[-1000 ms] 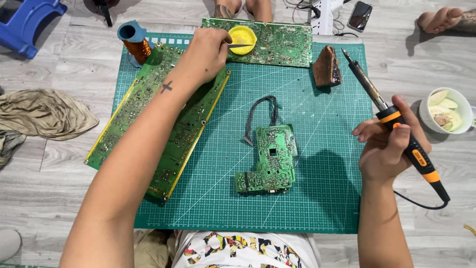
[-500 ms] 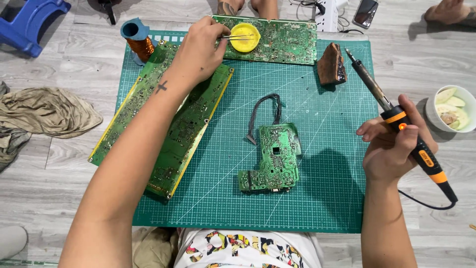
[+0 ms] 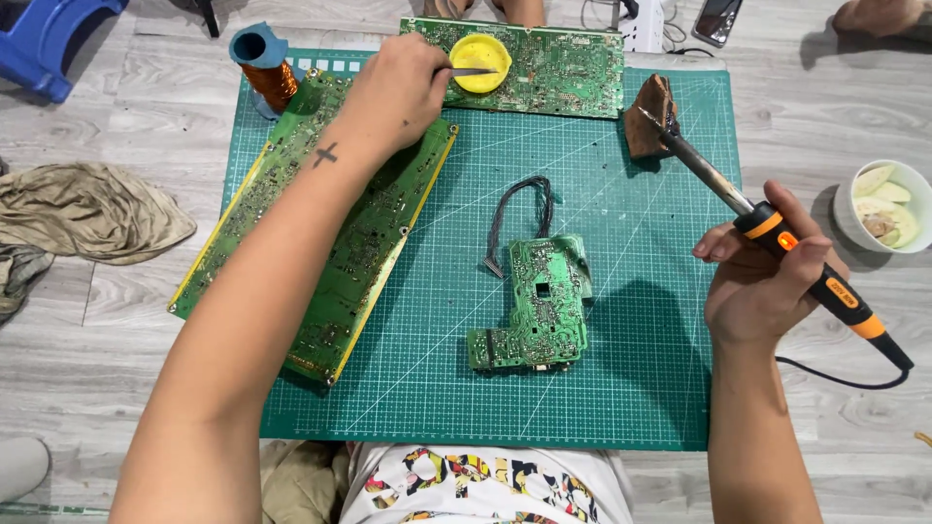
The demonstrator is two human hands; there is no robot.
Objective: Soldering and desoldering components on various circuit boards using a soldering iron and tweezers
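My left hand (image 3: 398, 92) reaches across the long green circuit board (image 3: 320, 223) and holds thin metal tweezers (image 3: 474, 71), whose tips sit in a small yellow round tin (image 3: 482, 63). That tin rests on a second green board (image 3: 553, 66) at the far edge of the mat. My right hand (image 3: 762, 277) grips a black and orange soldering iron (image 3: 777, 238); its metal tip points up-left toward a brown sponge block (image 3: 649, 116). A small green circuit board (image 3: 536, 306) with a dark wire bundle (image 3: 519, 213) lies in the middle of the green cutting mat (image 3: 621, 388), between my hands.
A copper wire spool with a blue top (image 3: 262, 68) stands at the mat's far left corner. A white bowl of pale fruit pieces (image 3: 885, 204) sits at the right. A beige cloth (image 3: 87, 213) and a blue stool (image 3: 49, 39) lie left, a phone (image 3: 718, 19) at top.
My left hand has pushed the tweezers further right into the yellow tin. My right hand has swung the soldering iron slightly, its tip now nearer the brown sponge block.
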